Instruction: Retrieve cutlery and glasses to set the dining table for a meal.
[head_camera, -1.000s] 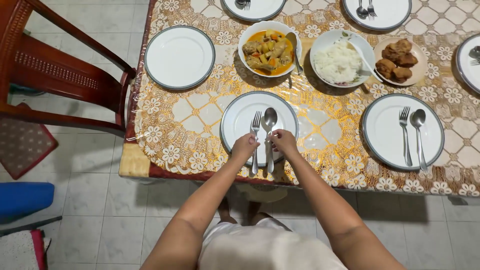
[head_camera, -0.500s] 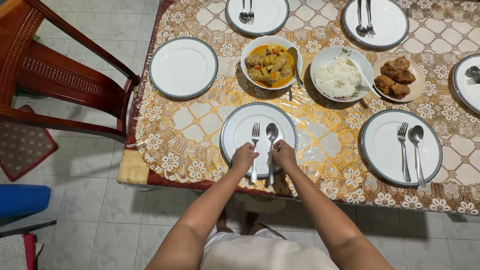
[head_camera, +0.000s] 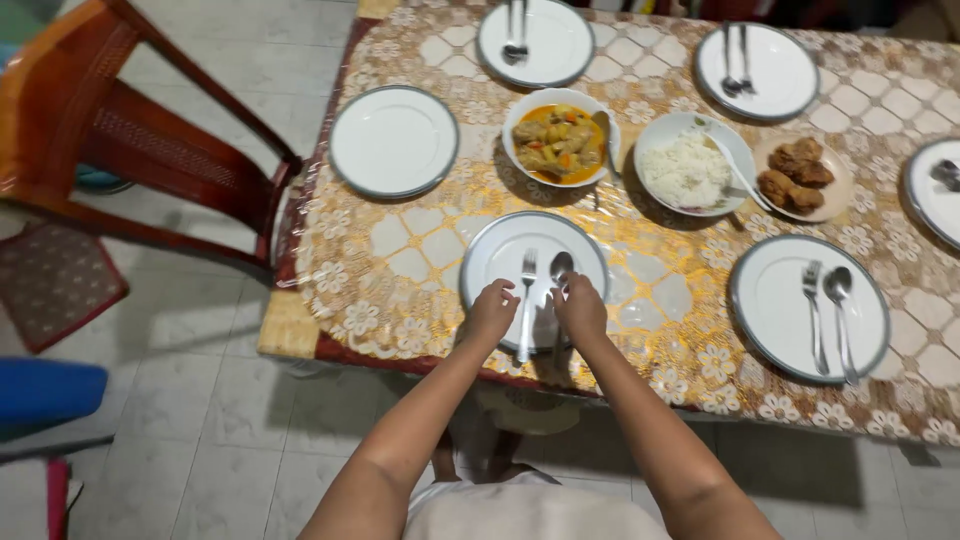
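Both bare arms stretched forward, left hand (head_camera: 491, 309) and right hand (head_camera: 581, 306) side by side, fingers curled

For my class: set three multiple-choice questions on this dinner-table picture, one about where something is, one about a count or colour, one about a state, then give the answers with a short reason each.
1. Where is the fork at the person's hands?
A. on the plate nearest them
B. in the curry bowl
C. on the chair

2. How many plates in full view carry no cutlery?
A. none
B. one
C. three

3. What state is the rice bowl in?
A. empty
B. tipped over
C. filled, with a spoon in it

Answers:
1 A: the fork lies on the near plate between the left hand and right hand.
2 B: only the bare plate near the chair has none.
3 C: white rice fills it and a white spoon handle sticks out.
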